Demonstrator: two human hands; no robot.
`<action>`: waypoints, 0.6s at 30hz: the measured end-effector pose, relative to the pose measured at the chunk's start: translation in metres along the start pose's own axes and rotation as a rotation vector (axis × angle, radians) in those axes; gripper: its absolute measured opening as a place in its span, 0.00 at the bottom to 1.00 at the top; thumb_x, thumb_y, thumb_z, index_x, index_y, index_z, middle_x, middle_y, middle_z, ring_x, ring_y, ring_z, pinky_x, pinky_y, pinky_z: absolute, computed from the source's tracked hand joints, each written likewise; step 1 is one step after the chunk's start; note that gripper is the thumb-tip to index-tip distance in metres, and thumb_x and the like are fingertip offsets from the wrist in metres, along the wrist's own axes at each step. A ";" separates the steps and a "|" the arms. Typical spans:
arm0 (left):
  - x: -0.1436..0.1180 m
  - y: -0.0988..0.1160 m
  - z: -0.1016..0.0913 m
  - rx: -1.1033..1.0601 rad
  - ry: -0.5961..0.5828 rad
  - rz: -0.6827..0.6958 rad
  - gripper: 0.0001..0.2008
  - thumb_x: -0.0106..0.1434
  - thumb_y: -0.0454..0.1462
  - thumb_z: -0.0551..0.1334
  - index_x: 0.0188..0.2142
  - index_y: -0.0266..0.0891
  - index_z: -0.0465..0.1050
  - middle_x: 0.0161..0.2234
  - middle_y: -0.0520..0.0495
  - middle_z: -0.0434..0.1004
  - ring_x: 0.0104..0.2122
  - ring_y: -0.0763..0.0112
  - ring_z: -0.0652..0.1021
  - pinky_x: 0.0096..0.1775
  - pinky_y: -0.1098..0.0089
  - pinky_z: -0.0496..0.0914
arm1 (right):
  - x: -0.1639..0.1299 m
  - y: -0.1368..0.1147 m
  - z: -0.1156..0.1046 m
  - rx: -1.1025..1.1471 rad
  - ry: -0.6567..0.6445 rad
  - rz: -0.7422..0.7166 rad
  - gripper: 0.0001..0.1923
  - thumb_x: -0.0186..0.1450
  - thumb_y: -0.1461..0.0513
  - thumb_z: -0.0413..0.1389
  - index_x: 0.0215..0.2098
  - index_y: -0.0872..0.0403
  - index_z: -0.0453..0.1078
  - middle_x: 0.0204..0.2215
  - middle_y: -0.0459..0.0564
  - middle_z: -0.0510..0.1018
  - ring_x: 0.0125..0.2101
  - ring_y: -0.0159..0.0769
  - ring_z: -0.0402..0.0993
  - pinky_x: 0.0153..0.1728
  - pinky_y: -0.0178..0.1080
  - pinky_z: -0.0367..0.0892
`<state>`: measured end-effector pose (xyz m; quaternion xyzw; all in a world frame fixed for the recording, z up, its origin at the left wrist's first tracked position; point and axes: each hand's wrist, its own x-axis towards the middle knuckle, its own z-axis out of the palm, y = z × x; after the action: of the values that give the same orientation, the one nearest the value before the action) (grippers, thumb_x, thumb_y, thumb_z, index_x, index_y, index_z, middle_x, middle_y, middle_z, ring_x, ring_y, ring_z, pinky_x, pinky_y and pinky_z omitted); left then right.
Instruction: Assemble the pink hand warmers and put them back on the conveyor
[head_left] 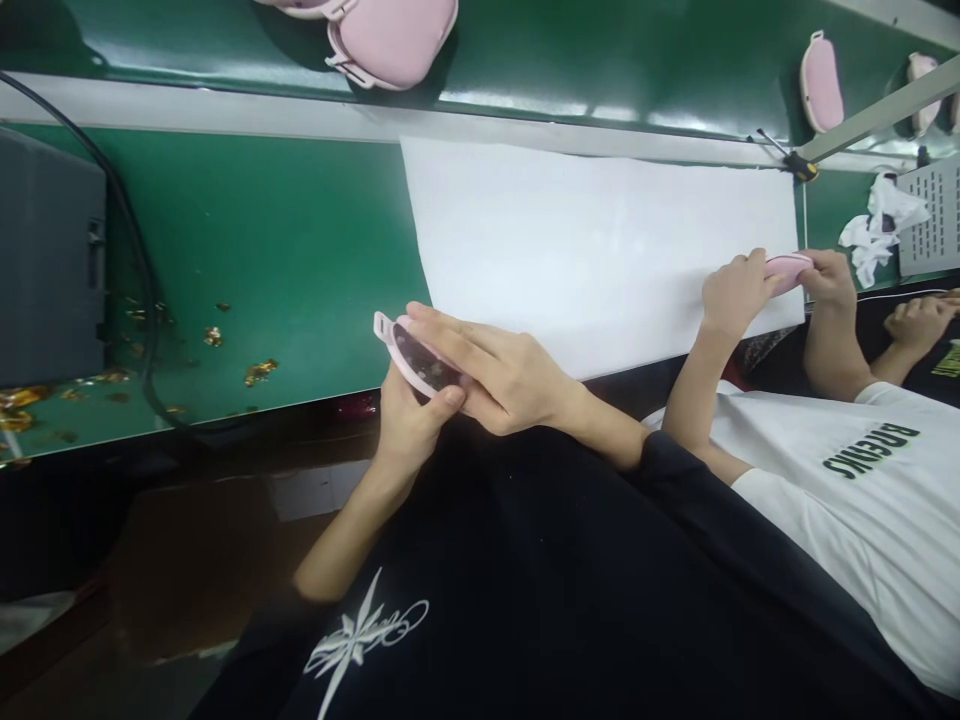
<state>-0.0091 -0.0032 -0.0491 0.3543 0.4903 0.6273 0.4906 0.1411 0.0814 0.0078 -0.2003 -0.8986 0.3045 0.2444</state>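
Note:
A pink-rimmed oval case (424, 362) with a dark, speckled face and a small loop tab at one end is held tilted in front of my body, above the table's near edge. My left hand (409, 415) grips it from below, thumb along the lower rim. From the right, my right hand (514, 375) closes over the other end, its long fingers laid across the upper side and covering part of the face. Whatever lies under those fingers is hidden.
A white sheet (585, 250) covers the green table (300, 220). Gold foil scraps (259, 373), a black cable (135, 230) and a grey box (52, 260) are left. Pink cases (397, 40) sit on the far green strip. A co-worker's hands (739, 290) hold another pink case; a screwdriver (799, 165) lies behind.

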 end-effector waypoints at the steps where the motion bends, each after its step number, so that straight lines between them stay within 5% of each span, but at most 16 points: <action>1: -0.001 -0.001 0.000 0.010 0.009 0.004 0.33 0.62 0.58 0.76 0.57 0.39 0.76 0.47 0.43 0.80 0.44 0.63 0.81 0.44 0.70 0.78 | -0.002 0.002 0.002 -0.011 0.032 0.010 0.29 0.77 0.67 0.38 0.74 0.59 0.59 0.74 0.56 0.67 0.73 0.33 0.66 0.69 0.40 0.72; 8: -0.004 -0.003 -0.001 0.076 0.009 0.012 0.36 0.61 0.59 0.76 0.58 0.38 0.76 0.46 0.42 0.81 0.43 0.62 0.81 0.43 0.70 0.77 | -0.012 0.006 0.011 -0.122 0.090 0.027 0.31 0.75 0.65 0.40 0.74 0.58 0.61 0.73 0.56 0.70 0.66 0.35 0.75 0.54 0.37 0.81; 18: -0.001 0.002 -0.001 0.175 -0.030 0.046 0.39 0.61 0.64 0.74 0.57 0.37 0.74 0.44 0.43 0.80 0.41 0.64 0.80 0.41 0.69 0.77 | -0.012 0.002 0.016 -0.135 0.256 -0.021 0.32 0.74 0.68 0.41 0.75 0.57 0.57 0.70 0.55 0.73 0.69 0.34 0.73 0.60 0.36 0.79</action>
<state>-0.0098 -0.0046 -0.0475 0.4163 0.5276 0.5876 0.4507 0.1420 0.0696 -0.0089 -0.2442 -0.8805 0.2127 0.3463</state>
